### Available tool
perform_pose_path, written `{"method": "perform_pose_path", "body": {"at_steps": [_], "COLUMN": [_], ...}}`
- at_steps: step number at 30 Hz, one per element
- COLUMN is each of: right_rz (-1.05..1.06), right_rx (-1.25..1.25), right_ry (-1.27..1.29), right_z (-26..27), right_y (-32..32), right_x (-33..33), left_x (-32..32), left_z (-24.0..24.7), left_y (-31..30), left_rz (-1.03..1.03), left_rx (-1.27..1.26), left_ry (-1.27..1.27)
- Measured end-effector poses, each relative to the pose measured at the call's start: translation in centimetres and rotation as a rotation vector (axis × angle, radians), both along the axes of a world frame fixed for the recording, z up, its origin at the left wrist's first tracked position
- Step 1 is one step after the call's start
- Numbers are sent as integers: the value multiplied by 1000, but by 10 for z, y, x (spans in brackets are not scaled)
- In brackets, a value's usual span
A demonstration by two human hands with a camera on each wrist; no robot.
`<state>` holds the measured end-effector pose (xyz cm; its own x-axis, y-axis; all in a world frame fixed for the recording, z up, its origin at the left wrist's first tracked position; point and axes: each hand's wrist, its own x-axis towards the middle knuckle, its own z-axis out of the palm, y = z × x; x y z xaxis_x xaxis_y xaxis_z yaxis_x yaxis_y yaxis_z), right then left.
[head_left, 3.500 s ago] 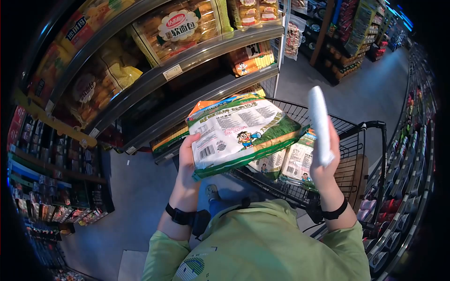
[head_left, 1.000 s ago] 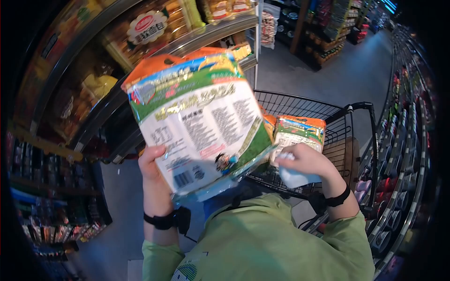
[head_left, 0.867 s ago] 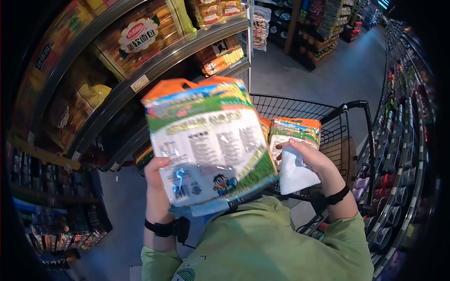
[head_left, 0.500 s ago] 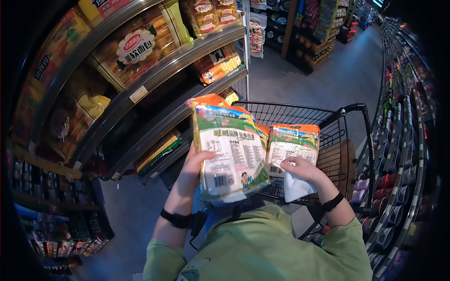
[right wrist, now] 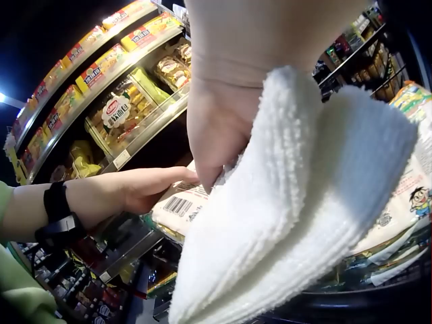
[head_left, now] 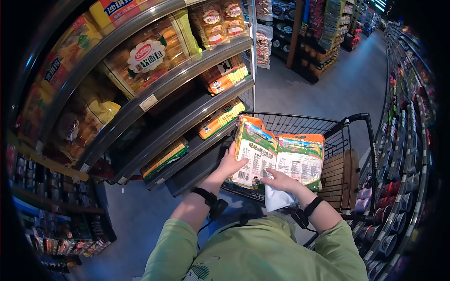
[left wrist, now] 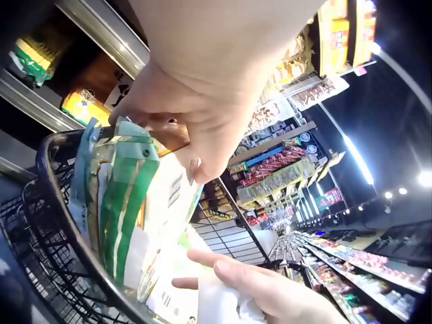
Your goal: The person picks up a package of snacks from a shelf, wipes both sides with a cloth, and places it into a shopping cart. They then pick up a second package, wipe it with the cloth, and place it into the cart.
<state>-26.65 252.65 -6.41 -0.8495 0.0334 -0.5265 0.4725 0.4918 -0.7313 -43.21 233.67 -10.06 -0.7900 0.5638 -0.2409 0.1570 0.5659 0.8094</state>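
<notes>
In the head view my left hand [head_left: 230, 165] grips the left side of a green and white snack bag [head_left: 255, 154], thumb over its printed face. The bag stands in the shopping cart [head_left: 300, 117], leaning beside a similar orange-topped snack bag [head_left: 302, 154]. My right hand [head_left: 287, 183] holds a folded white cloth [head_left: 277, 199] hanging below its fingers, close to the bags' lower edges. In the right wrist view the cloth's thick, fuzzy folds [right wrist: 270, 216] hide much of the cart. The left wrist view shows the bag's green sealed edge [left wrist: 128, 202] under my left fingers.
Left of the cart rise store shelves [head_left: 187, 70] with packaged bread [head_left: 147, 58] and orange snack packs [head_left: 222, 119]. A wooden board [head_left: 349, 180] is at the cart's right end, beside its black handle [head_left: 370, 159]. Another stocked shelf [head_left: 398, 187] runs along the right.
The left hand has brought the bag from in front of the shelves rightward and down into the cart, beside the other bag. The right hand has kept the white cloth throughout, now lower by the bags.
</notes>
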Motion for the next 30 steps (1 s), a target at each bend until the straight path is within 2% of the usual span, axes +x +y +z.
{"method": "perform_pose_path", "body": {"at_steps": [2, 5, 6, 7, 9, 13, 15, 17, 20, 23, 24, 25, 27, 29, 30], "right_rz": [-27, -7, 6, 6, -1, -52, -30, -94, -84, -131, -180, -172, -212, -229, -253], "right_rx": [5, -3, 11, -3, -22, -113, -105, -62, -92, -103, -125, -125, -135, -169, -198], "right_ry": [-102, -103, -70, -44, -30, -41, -61, -67, -103, -223, -141, -141, 16, -21, -64], "right_z": [2, -24, -26, -23, -38, -26, -24, -27, -41, -6, -31, -33, -36, -40, -41], "right_y": [-3, -5, -6, -9, -8, -13, -14, -13, 0, -11, -3, -4, -4, 0, 3], "right_x": [-3, -7, -8, -9, -12, -15, -17, -18, -21, -23, -22, -20, -21, -24, -23], "left_x": [11, 35, 46, 53, 48, 45, 39, 37, 34, 29, 31, 34, 46, 55, 52], "left_z": [6, 22, 46, 45, 21, 45, 47, 72, 62, 55, 56, 67, 85, 65, 63], "left_y": [-2, 9, 13, 17, 21, 23, 22, 14, 15, 16, 18, 17, 8, 24, 23], "left_rz": [6, 71, 107, 158, 158, 319, 330, 266, 270, 229, 239, 247, 215, 298, 218], "left_rx": [-63, -189, -278, -302, -272, -289, -303, -288, -269, -291, -330, -370, -327, -327, -137], "left_ry": [78, 183, 139, 235, 236, 41, -34, -143, -167, -256, -300, -342, -245, -174, -336]}}
